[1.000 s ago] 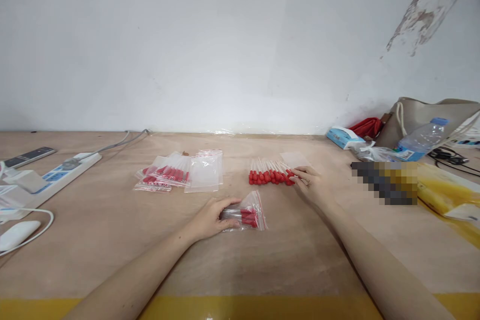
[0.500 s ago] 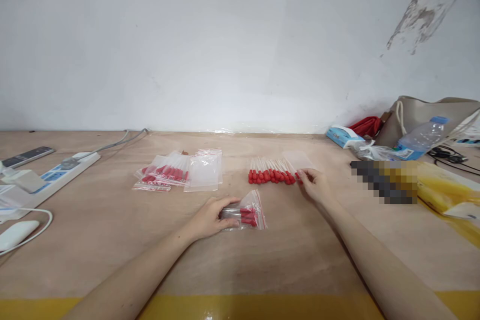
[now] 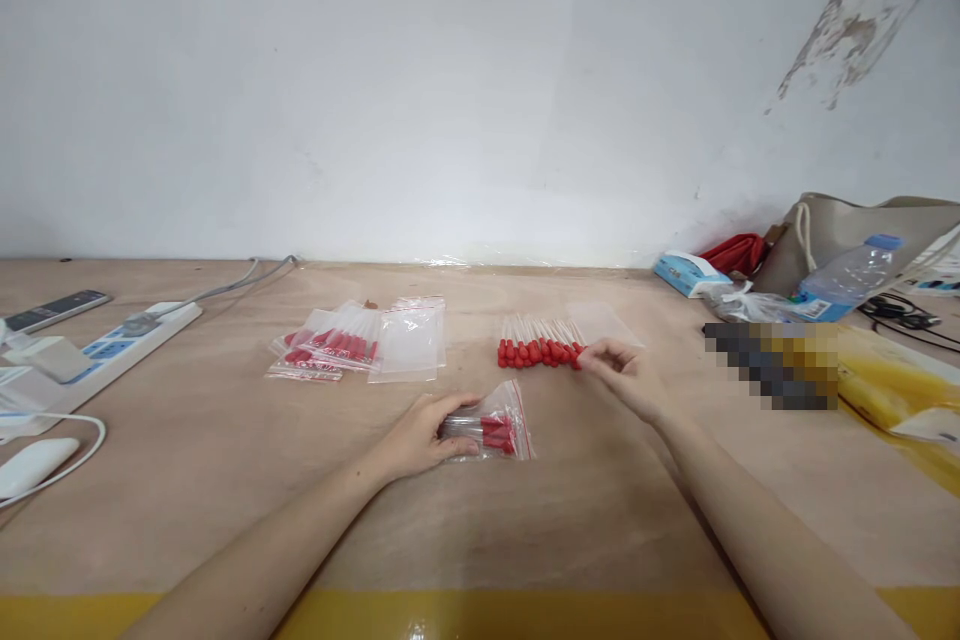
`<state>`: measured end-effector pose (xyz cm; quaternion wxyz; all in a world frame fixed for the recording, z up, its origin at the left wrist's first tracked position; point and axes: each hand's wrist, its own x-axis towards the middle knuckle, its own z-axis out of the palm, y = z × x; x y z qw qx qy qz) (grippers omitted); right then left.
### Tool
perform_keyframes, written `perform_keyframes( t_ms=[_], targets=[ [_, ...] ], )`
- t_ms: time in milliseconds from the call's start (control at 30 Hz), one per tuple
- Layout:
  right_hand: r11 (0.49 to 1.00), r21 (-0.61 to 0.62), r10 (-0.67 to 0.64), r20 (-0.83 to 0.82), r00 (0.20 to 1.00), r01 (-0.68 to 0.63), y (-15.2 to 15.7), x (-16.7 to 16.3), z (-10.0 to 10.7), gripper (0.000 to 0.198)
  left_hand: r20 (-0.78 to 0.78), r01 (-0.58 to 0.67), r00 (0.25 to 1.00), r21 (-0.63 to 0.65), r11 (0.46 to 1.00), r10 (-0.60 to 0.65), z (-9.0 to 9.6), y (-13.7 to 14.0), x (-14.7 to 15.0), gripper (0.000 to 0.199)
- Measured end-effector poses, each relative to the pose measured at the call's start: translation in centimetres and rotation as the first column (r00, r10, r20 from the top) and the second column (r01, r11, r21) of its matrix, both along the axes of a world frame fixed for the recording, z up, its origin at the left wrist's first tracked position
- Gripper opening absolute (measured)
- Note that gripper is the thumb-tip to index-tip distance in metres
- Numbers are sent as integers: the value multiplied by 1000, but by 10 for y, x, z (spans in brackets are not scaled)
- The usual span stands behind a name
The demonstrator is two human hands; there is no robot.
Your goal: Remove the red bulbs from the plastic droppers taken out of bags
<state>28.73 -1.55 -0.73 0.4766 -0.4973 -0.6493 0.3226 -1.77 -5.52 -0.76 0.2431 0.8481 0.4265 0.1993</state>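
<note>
My left hand [image 3: 424, 435] curls around a clear zip bag [image 3: 519, 410] on the table, its thumb and fingers gripping the sides. Inside the bag lie several droppers [image 3: 496, 432] with red bulbs and clear stems. Farther back and to the right, a row of red-bulbed droppers [image 3: 536, 352] lies with the bulbs toward me. At the right end of that row my right hand [image 3: 621, 372] is closed in a pinch at a red bulb. Its fingers partly hide what they hold. Behind this hand lies a flat translucent bag [image 3: 604, 320].
Filled zip bags [image 3: 330, 345] are piled at the left, beside flat, unfilled bags [image 3: 409, 345]. A power strip [image 3: 124, 350] with cables stands far left. At the right are a tissue pack [image 3: 690, 273], a plastic bottle [image 3: 851, 275] and a yellow package [image 3: 892, 375].
My right hand has moved slightly left, and its fingertips now cover the right end of the dropper row. My left hand and its bag have stayed put.
</note>
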Motion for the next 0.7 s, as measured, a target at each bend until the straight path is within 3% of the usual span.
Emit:
perform_keyframes(
  t_ms=[33, 100, 300, 467, 567, 700],
  targets=[
    [988, -28, 155, 74, 985, -153, -6, -9, 2, 27, -2, 1, 1000, -2, 1000, -1, 0, 0, 0, 54],
    [952, -62, 306, 207, 929, -299, -17, -28, 1, 23, -3, 4, 1000, 1, 1000, -4, 0, 0, 0, 54],
    [943, 11, 311, 337, 889, -334, -32, -68, -9, 20, 0, 26, 1000, 35, 999, -26, -1, 0, 0, 53],
    [891, 47, 416, 314, 853, -452, -37, -81, -3, 18, 14, 29, 999, 29, 999, -29, -1, 0, 1, 51],
    [890, 10, 429, 314, 847, -455, -39, -82, -1, 15, 20, 18, 1000, 36, 999, -19, -1, 0, 2, 48],
    [902, -134, 430, 209, 878, -409, -40, -82, -6, 11, 32, 29, 999, 47, 998, -30, 0, -1, 3, 48]
  ],
)
